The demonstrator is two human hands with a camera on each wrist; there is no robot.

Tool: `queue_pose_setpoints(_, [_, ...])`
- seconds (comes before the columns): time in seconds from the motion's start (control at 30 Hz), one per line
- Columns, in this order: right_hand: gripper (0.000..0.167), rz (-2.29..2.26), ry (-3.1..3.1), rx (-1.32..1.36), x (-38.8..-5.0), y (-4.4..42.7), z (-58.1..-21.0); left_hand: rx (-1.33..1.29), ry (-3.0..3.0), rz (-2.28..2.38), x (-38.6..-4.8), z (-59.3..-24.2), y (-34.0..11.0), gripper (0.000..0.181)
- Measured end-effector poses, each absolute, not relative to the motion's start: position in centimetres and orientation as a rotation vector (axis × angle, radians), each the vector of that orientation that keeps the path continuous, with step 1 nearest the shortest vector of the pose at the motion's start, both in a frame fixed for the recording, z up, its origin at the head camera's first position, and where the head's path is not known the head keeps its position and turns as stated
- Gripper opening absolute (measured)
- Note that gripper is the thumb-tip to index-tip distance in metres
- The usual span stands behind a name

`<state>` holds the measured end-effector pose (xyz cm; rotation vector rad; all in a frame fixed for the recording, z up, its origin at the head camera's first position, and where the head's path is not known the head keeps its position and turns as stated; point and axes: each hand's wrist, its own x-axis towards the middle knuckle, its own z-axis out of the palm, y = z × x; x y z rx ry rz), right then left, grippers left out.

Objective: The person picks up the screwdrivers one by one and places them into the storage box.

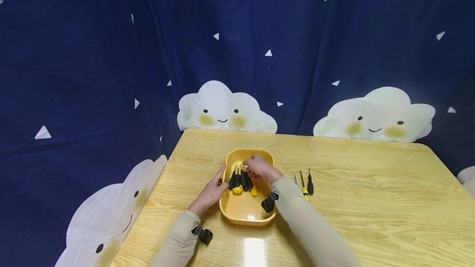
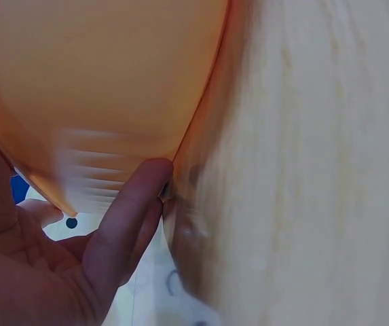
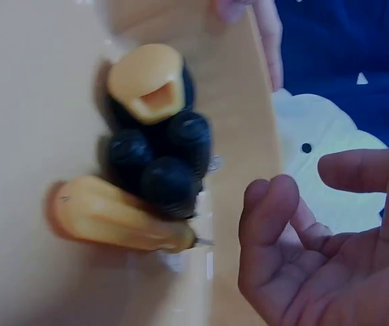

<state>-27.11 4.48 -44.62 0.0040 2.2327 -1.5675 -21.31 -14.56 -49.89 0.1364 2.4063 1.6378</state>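
Note:
A yellow-orange plastic bin [image 1: 248, 222] stands on the table in the head view. At its left side my left hand [image 1: 212, 195] holds the wall, with fingers against the outside and the thumb at the rim. Inside lie several black-handled screwdrivers [image 1: 243, 180], one thick screwdriver with a yellow end [image 3: 150, 81], and a yellow-handled screwdriver [image 3: 116, 216]. Over the bin's far right part is my right hand [image 1: 259, 166], near the shafts. Its fingers are loosely bent and the thumb stands apart in the right wrist view, with nothing seen between them.
Right of the bin, a black-handled screwdriver [image 1: 310, 186] and a yellow-and-black screwdriver [image 1: 305, 194] lie on the wooden table [image 1: 371, 201]. A third metal shaft [image 1: 295, 179] shows beside them, its handle hidden by my right sleeve. A blue curtain [image 1: 237, 19] hangs behind.

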Motion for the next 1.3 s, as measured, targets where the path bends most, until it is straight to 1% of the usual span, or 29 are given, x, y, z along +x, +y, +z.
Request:
queue_pose_setpoints(0.1, [0.019,-1.563,2.244,-0.024,-27.0,4.5,-43.6,0.153,2.41,1.646,-21.4,-49.9,-14.6,0.07])
queue_pose_setpoints(0.27, [0.028,-1.486,2.33,-0.053,-26.7,4.8,-41.9,0.153,2.436,1.622,-21.4,-49.8,-14.6,0.068])
queue_pose_setpoints(0.5, [0.023,-1.48,2.351,-0.074,-26.6,6.1,-40.8,0.138,2.422,1.625,-21.3,-49.7,-14.6,0.069])
queue_pose_setpoints(0.83, [0.022,-1.375,2.452,-0.118,-26.9,9.1,-40.6,0.133,2.407,1.632,-21.3,-49.8,-14.6,0.069])
queue_pose_setpoints(1.13, [0.025,-0.989,2.761,-0.237,-26.6,11.5,-40.4,0.134,2.43,1.597,-21.4,-49.9,-14.5,0.068])
queue_pose_setpoints(1.3, [0.026,-0.877,2.833,-0.269,-26.4,12.7,-40.3,0.131,2.435,1.591,-21.4,-49.9,-14.5,0.068])
